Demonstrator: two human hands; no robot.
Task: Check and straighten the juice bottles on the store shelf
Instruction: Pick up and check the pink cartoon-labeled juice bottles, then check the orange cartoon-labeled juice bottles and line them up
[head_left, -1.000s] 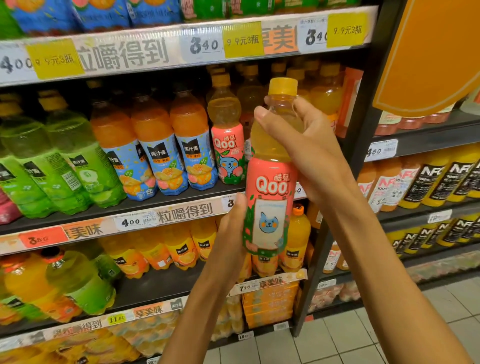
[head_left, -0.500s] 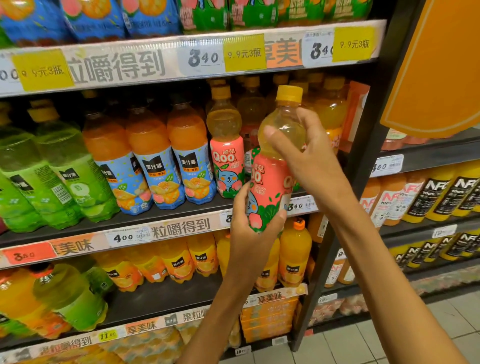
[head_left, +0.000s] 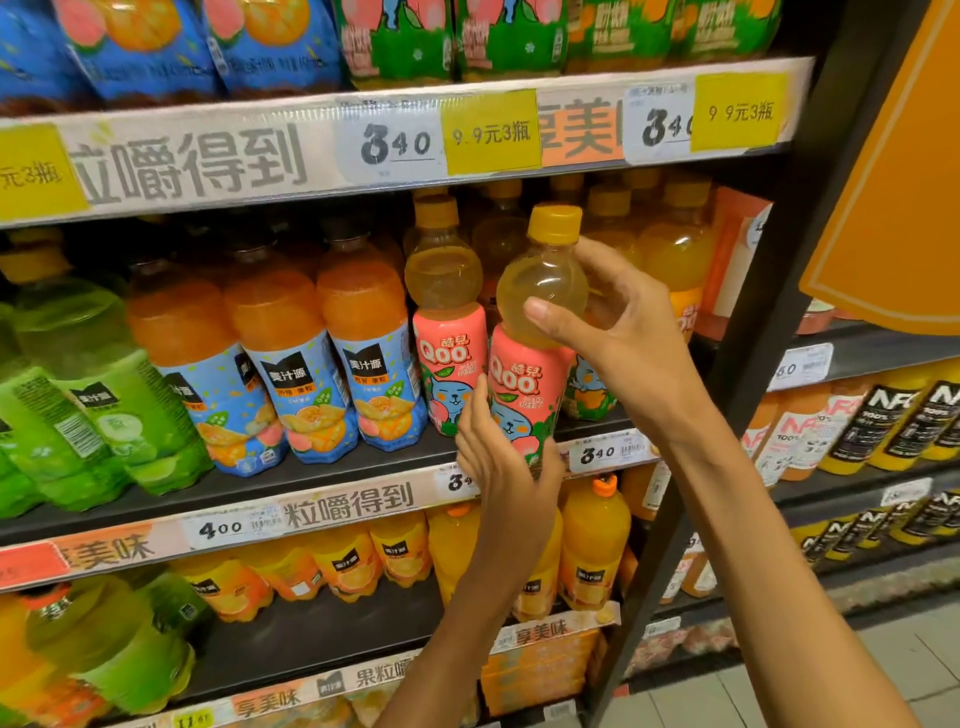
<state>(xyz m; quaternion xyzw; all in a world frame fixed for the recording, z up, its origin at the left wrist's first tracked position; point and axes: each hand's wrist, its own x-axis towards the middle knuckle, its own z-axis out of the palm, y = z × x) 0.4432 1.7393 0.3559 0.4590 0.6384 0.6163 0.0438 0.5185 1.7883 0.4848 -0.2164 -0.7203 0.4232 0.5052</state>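
I hold a pink-labelled Qoo juice bottle (head_left: 524, 384) with a yellow cap, upright at the front edge of the middle shelf (head_left: 322, 473). My right hand (head_left: 623, 343) grips its clear upper bulb from the right. My left hand (head_left: 498, 462) cups its base from below. A matching Qoo bottle (head_left: 447, 332) stands on the shelf just to its left. Blue-labelled orange juice bottles (head_left: 291, 364) stand in a row further left, then green ones (head_left: 88, 395).
The price rail (head_left: 332, 509) runs under the bottles, and another rail (head_left: 405, 135) sits above. More orange bottles (head_left: 592, 545) fill the lower shelf. A black upright post (head_left: 748, 364) bounds the bay on the right, with NFC bottles (head_left: 883, 426) beyond it.
The held Qoo bottle moved from in front of the shelf toward the middle shelf beside the other Qoo bottle. Its label turned. My left hand shifted to its base.
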